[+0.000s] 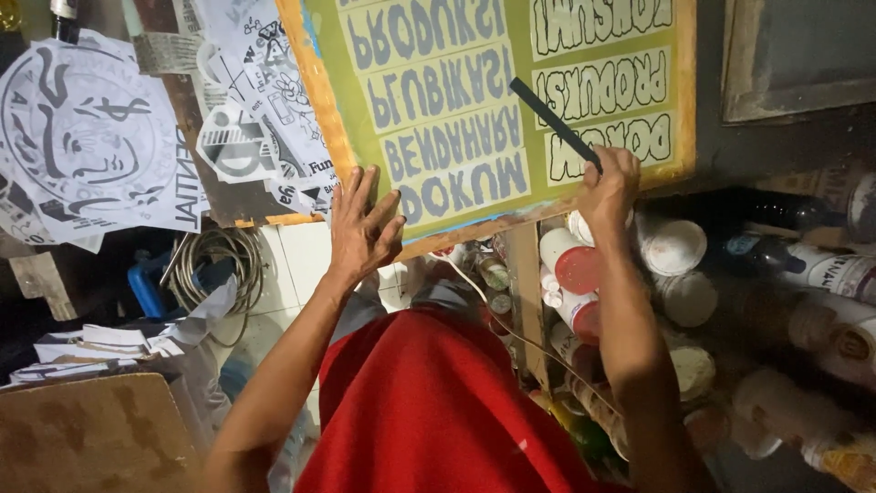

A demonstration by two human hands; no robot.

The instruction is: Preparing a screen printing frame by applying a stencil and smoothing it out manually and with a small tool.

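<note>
**Both hands at the screen frame**

Your left hand (363,224) lies flat, fingers spread, grasping nothing, on the lower corner of the green printing screen (474,100) in its orange wooden frame; your right hand (610,187) is clenched around a thin dark strip (552,120), held against the mesh; paint tubs (671,246) crowd just below it.

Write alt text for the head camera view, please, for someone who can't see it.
A person's left hand presses flat on a green printing screen in an orange wooden frame, while the right hand holds a dark flat strip against it. Paint tubs crowd below.
</note>
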